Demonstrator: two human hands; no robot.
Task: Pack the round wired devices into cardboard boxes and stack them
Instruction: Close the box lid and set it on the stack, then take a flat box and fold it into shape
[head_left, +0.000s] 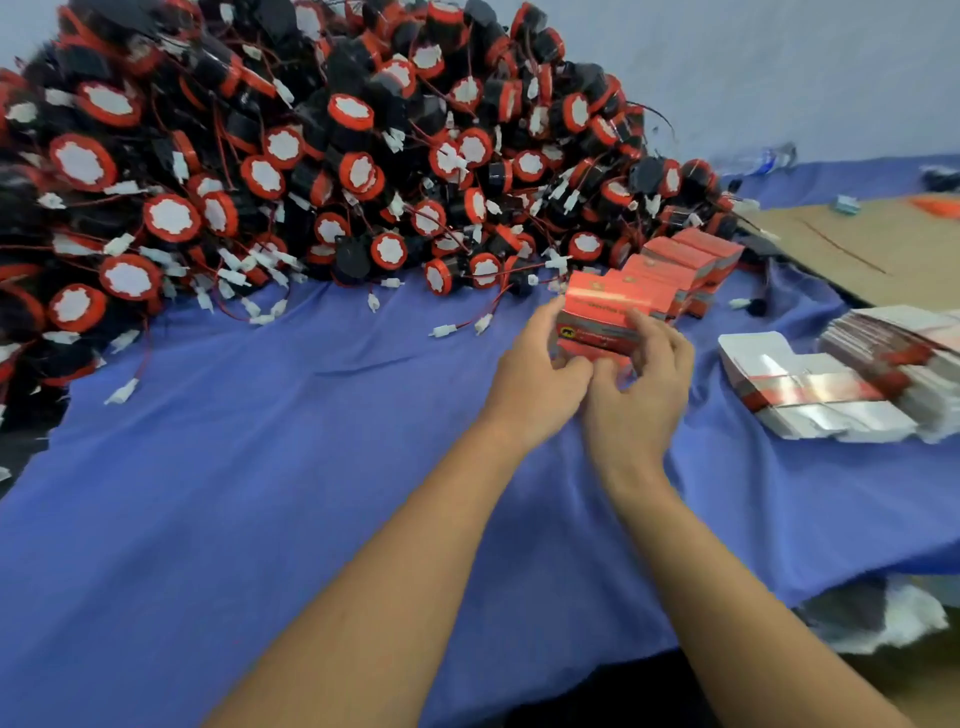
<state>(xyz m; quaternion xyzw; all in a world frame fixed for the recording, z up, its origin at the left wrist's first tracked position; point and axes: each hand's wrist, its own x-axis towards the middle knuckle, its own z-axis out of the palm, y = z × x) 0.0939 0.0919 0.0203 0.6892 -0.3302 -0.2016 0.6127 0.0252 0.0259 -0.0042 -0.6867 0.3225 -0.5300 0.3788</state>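
Left hand (540, 364) and right hand (641, 384) both gripping small red cardboard box (605, 312), heap of round black-and-red wired devices (311, 156) behind, blue cloth (260, 467) beneath

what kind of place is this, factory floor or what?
Probably a small hand-packing workshop: a huge pile of identical round wired devices, a stack of flat cartons, and a row of closed red boxes.

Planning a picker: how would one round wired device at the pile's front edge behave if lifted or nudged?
The round wired device probably rolls: a disc standing on its rim. Thin red wires likely hang floppy and may snag in the tangled pile.
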